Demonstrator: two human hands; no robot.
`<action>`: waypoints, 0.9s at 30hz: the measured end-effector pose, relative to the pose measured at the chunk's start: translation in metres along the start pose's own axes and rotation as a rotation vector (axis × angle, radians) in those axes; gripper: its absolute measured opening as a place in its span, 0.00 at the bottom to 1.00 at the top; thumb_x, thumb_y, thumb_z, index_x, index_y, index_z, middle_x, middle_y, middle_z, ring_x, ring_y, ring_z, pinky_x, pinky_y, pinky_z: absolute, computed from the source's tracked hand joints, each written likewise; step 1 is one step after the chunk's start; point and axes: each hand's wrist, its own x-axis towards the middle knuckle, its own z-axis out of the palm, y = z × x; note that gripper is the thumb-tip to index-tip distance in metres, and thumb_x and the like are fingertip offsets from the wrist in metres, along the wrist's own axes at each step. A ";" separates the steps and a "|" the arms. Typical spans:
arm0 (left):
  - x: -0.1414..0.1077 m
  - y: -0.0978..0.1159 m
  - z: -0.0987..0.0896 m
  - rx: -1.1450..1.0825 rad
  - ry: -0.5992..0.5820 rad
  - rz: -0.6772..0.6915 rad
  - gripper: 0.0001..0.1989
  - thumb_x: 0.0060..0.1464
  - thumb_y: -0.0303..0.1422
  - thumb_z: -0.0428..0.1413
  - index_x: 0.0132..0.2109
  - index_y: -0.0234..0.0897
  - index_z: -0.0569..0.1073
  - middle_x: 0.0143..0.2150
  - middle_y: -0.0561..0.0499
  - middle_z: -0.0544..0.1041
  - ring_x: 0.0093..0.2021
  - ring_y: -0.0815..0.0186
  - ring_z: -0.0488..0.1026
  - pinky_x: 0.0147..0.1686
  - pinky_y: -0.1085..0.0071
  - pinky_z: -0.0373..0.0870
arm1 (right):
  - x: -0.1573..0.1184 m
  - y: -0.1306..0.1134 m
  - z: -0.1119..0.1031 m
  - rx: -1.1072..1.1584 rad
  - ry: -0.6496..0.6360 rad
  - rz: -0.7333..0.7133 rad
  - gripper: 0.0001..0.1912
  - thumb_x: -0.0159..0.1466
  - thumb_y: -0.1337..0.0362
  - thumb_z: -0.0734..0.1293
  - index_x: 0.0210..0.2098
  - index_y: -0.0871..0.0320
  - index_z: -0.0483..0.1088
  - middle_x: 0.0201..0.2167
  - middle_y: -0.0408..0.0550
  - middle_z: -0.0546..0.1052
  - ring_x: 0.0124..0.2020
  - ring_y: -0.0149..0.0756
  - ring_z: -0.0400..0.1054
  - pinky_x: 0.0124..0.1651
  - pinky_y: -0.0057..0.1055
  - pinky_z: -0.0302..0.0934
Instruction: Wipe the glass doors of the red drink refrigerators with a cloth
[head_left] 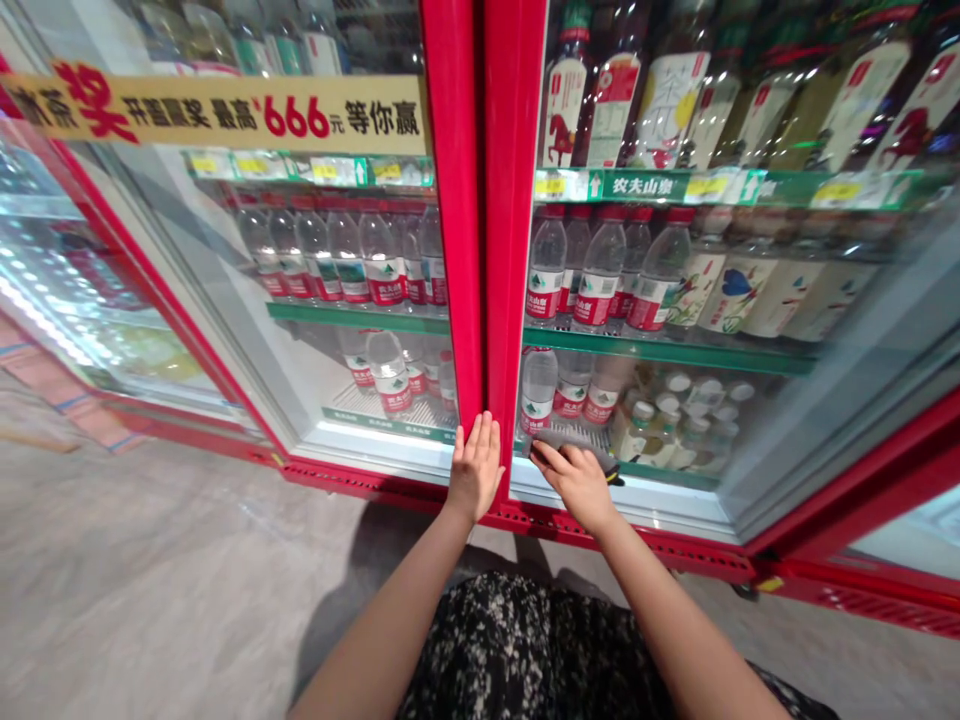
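My left hand (477, 468) lies flat with fingers stretched on the red door frame (463, 300), low down near the gap between the two doors. In my right hand (581, 488) is a grey cloth (574, 443) with a dark, yellow-marked edge, held against the lower part of the right glass door (675, 490). The fingers are bent over the cloth, which partly hides beneath them. Behind the glass, close to the cloth, stands a water bottle (538, 385) with a red and white label.
Shelves behind both doors hold rows of water bottles (386, 255) and tea bottles (667, 90). A yellow banner (240, 112) crosses the left door. More red-framed coolers stand on both sides, above a grey concrete floor (172, 580).
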 end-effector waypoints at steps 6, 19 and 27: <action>-0.006 0.000 0.013 -0.024 0.061 -0.010 0.41 0.59 0.33 0.57 0.73 0.24 0.49 0.74 0.27 0.51 0.74 0.46 0.50 0.70 0.44 0.51 | 0.019 -0.002 -0.004 -0.077 0.082 0.164 0.28 0.67 0.73 0.62 0.64 0.49 0.68 0.66 0.44 0.70 0.46 0.45 0.62 0.47 0.43 0.61; -0.013 0.021 0.027 0.040 0.140 -0.094 0.44 0.56 0.25 0.51 0.74 0.24 0.38 0.74 0.28 0.52 0.75 0.49 0.47 0.69 0.46 0.56 | 0.037 0.003 -0.004 -0.018 0.011 -0.092 0.23 0.68 0.70 0.62 0.61 0.52 0.71 0.68 0.43 0.67 0.47 0.45 0.63 0.41 0.42 0.54; -0.036 0.038 0.026 0.115 0.113 -0.173 0.34 0.60 0.19 0.43 0.72 0.29 0.54 0.72 0.38 0.60 0.73 0.59 0.54 0.70 0.56 0.58 | 0.022 0.009 -0.002 0.090 0.129 -0.175 0.20 0.66 0.71 0.65 0.54 0.49 0.77 0.59 0.42 0.77 0.45 0.43 0.62 0.42 0.40 0.54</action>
